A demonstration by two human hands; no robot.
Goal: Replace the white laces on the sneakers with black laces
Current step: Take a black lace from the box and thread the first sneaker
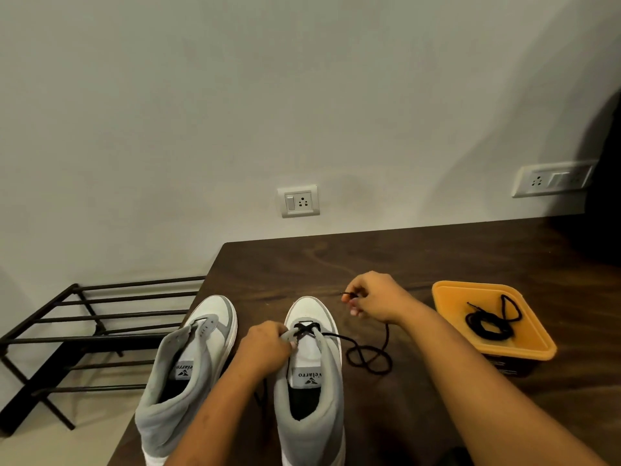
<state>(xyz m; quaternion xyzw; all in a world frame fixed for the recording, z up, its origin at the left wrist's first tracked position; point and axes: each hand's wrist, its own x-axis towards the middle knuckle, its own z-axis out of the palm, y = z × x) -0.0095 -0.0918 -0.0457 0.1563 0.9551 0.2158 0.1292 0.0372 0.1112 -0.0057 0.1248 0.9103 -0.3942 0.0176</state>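
Closest in, my right forearm (pixel 504 398) crossed the lower corner, leading up to my right hand (pixel 373 297), which pinched the black cord lace (pixel 387 334) by its stiff tip between thumb and forefinger. Below those fingers the slack lay looped on the dark wooden table (pixel 403 257). My left hand (pixel 265 348) was curled tight on the grey eyelet flap of the grey-and-white high-top sneaker (pixel 312 391), just beside the single black cross.

I judged the next eyelet the target: spread the flap with the left fingers, feed the tip through, then draw the slack evenly so the loops could not knot.

Left of my left fingers stood the second matching sneaker (pixel 188 364), unlaced. Right of my right fingers, a coiled black lace (pixel 490 324) sat in the orange plastic tub (pixel 537 344).
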